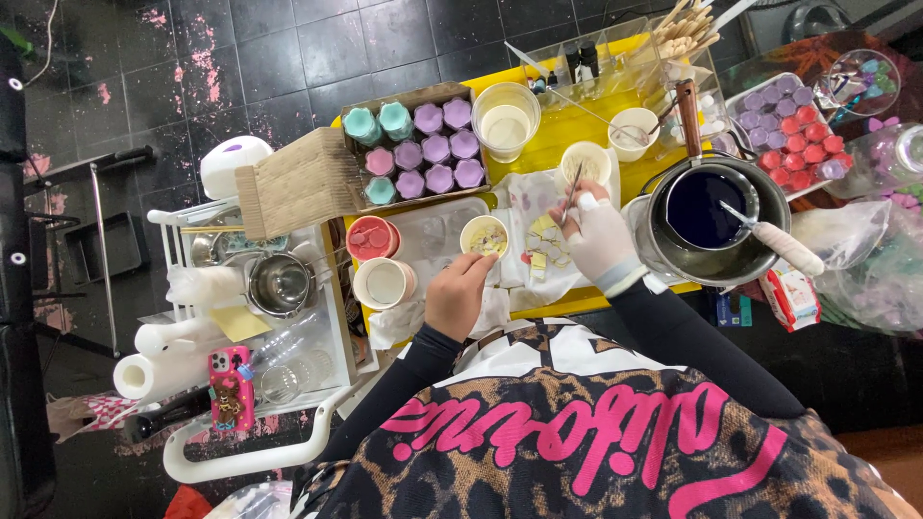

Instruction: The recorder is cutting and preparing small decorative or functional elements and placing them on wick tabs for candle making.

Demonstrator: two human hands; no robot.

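My left hand [456, 293] grips the near side of a small white cup [484, 234] that has pale yellow bits inside. My right hand [598, 235], in a white glove, pinches a thin metal tool, likely tweezers [572, 195], just right of the cup. Below the tool lie several small yellow-and-white pieces [544, 242] on a white cloth [524, 197]. Both hands work over a yellow table [567, 130].
A cardboard box of teal, pink and purple cups [423, 149] stands at the back left, a dark pot of blue liquid [710, 216] at the right, a tray of red and purple cups [793, 130] beyond it. A white cart [250, 288] with a steel pot and a pink phone stands to the left.
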